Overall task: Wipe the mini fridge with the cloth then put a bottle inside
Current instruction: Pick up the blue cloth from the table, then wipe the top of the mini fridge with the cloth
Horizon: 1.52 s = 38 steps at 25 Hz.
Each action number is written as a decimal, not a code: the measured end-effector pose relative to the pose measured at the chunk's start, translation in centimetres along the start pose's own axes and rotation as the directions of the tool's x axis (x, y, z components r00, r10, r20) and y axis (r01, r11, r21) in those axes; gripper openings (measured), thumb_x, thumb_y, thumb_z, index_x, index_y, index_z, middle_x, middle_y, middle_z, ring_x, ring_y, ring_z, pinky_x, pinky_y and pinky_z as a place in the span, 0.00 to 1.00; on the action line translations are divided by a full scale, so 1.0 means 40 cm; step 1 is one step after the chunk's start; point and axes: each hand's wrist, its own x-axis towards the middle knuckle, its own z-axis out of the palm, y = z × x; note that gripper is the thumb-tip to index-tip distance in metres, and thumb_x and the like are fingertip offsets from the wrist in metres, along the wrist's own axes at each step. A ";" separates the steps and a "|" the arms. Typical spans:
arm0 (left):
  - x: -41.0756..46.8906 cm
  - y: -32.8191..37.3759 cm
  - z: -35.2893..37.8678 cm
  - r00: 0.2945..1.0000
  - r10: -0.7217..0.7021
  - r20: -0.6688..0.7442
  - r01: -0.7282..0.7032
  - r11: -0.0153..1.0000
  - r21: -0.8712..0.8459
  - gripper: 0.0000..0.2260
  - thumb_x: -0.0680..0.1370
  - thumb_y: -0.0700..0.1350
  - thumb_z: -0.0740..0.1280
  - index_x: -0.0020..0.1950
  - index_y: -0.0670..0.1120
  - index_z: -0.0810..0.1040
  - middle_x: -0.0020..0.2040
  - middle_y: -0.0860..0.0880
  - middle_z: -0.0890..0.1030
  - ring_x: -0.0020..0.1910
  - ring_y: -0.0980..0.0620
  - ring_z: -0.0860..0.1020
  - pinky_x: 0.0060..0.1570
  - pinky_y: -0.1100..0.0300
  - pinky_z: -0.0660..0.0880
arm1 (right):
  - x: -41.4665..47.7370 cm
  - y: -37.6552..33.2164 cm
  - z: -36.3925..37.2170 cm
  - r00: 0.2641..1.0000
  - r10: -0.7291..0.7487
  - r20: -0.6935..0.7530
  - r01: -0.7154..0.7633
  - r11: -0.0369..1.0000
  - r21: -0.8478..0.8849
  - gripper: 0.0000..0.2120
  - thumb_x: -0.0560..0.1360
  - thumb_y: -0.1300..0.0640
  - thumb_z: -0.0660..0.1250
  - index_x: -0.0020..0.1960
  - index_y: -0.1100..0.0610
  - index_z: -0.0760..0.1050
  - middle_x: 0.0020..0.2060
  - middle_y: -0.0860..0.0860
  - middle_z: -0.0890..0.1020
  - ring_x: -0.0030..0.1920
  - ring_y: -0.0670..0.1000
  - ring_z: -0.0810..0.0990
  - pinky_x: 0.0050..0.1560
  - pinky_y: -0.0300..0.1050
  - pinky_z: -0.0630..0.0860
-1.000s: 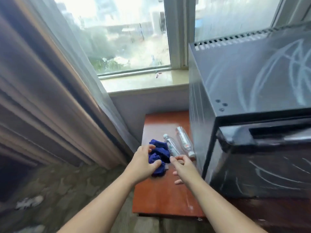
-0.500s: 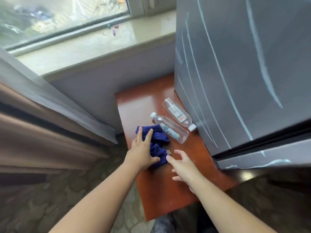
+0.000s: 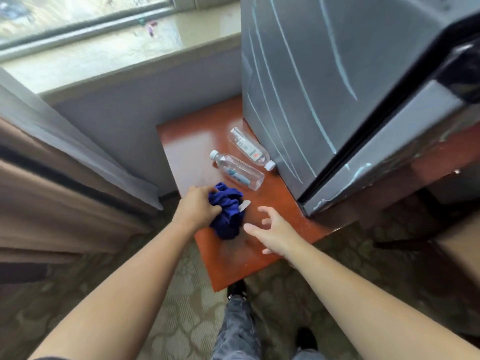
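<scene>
A bunched dark blue cloth (image 3: 228, 213) with a small white tag sits over the red-brown table (image 3: 257, 245), and my left hand (image 3: 198, 207) grips its left side. My right hand (image 3: 272, 231) hovers just right of the cloth with fingers spread, holding nothing. Two clear water bottles lie on their sides behind the cloth: the nearer bottle (image 3: 237, 170) with its cap to the left, the farther bottle (image 3: 250, 148) against the fridge with its cap to the right. The dark grey mini fridge (image 3: 324, 81) stands at the right, streaked with pale marks, its door shut.
A window sill (image 3: 109, 53) runs along the back, with a grey wall below it. Curtains (image 3: 52, 162) hang at the left beside the table. Patterned carpet (image 3: 168, 307) and my legs and shoes are below the table's front edge.
The view has tilted further down. My left hand has closed around the cloth and bunched it. My right hand has spread its fingers beside it.
</scene>
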 end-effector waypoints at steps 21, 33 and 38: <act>-0.580 0.647 0.080 0.858 0.461 -0.229 -0.511 0.812 -0.282 0.13 0.71 0.44 0.73 0.52 0.57 0.78 0.46 0.53 0.81 0.39 0.51 0.83 0.43 0.48 0.81 | -0.482 0.254 -0.521 0.805 -0.525 -0.276 0.555 0.831 0.041 0.30 0.64 0.50 0.78 0.63 0.40 0.73 0.55 0.42 0.84 0.58 0.42 0.82 0.64 0.48 0.78; -0.519 0.937 -0.349 0.488 0.493 -0.720 -0.724 0.690 -0.019 0.26 0.73 0.45 0.72 0.69 0.53 0.70 0.59 0.56 0.80 0.53 0.53 0.81 0.54 0.58 0.77 | -0.580 -0.241 -0.728 0.079 -0.813 -0.576 0.859 0.349 -0.375 0.26 0.73 0.61 0.73 0.71 0.52 0.76 0.61 0.53 0.80 0.61 0.48 0.80 0.67 0.43 0.75; -0.404 0.986 -0.368 0.680 0.467 -0.564 -0.488 0.863 0.126 0.27 0.74 0.46 0.71 0.73 0.51 0.70 0.67 0.48 0.74 0.65 0.47 0.75 0.65 0.56 0.70 | -0.495 -0.317 -0.824 0.528 -0.808 -0.260 0.515 0.548 -0.659 0.34 0.78 0.41 0.66 0.81 0.46 0.60 0.75 0.61 0.67 0.77 0.62 0.61 0.78 0.57 0.60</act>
